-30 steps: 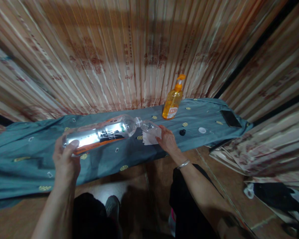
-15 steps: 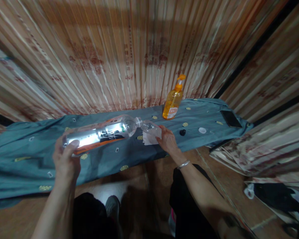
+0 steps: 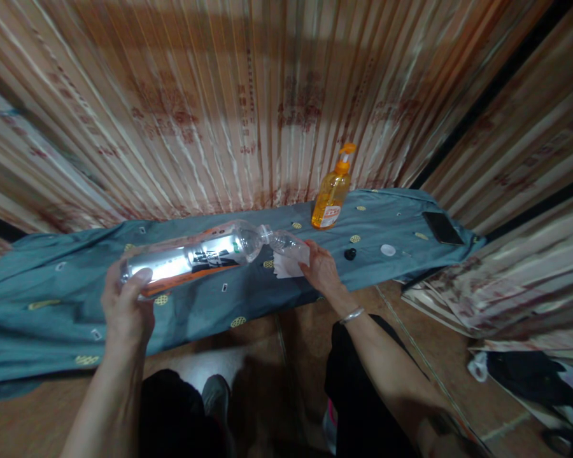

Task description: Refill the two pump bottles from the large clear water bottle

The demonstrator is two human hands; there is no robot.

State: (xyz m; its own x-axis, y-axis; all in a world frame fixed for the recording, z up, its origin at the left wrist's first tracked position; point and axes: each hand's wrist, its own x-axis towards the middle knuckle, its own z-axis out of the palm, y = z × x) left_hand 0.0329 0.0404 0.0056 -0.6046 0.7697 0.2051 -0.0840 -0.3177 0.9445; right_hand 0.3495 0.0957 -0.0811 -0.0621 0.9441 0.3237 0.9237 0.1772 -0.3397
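Observation:
A large clear plastic bottle (image 3: 214, 251) with a silver, black and orange label lies almost level above the cloth. My left hand (image 3: 128, 305) is closed around its base, thumb on top. Its neck meets the narrow end of a small clear plastic bottle (image 3: 286, 242), end to end; whether the two are joined I cannot tell. My right hand (image 3: 322, 270) grips the wide end of that small bottle, which the fingers partly hide. Just below it is a white piece of paper (image 3: 286, 266), touching the fingertips; whether it is held or lying on the cloth is unclear.
A blue-green patterned cloth (image 3: 191, 337) covers the long narrow bench. On it stand an orange pump bottle (image 3: 332, 197), a small black cap (image 3: 350, 254), a white disc (image 3: 388, 250) and a dark phone (image 3: 442, 228). Pleated curtains (image 3: 195, 95) hang close behind. A black bag (image 3: 530, 375) lies lower right.

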